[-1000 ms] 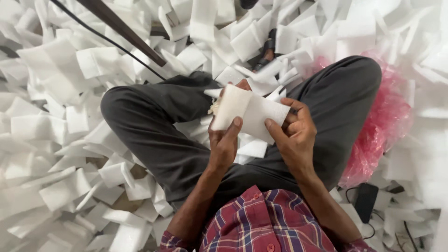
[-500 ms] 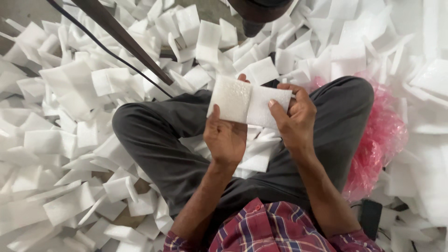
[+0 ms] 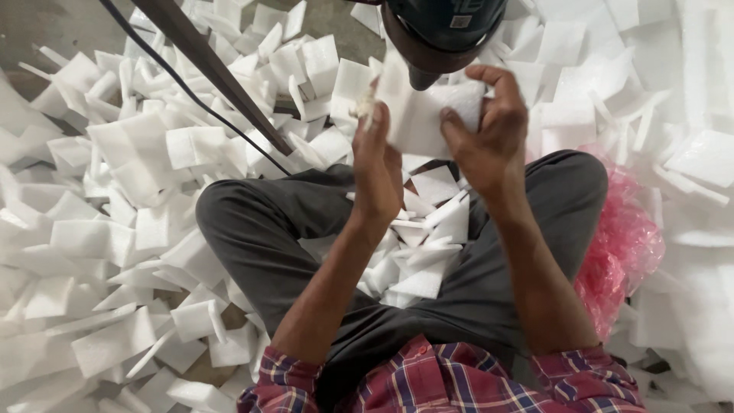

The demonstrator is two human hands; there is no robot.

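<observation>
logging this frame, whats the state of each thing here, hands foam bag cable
left hand: raised, gripping the foam sheet
right hand: raised, gripping the same sheet
foam sheet: held up, bent
foam pieces: scattered loose on the floor
pink bag: crumpled beside the knee
black cable: lying across the foam

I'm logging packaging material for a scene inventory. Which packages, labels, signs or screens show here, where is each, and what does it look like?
Pink plastic bag: on the floor against the person's right knee, crumpled, translucent pink.
Small label: on the dark cap brim at the top edge, a pale rectangular patch.
White foam sheet: held up between left hand and right hand, flat, roughly rectangular.
No signs or screens show.
</observation>
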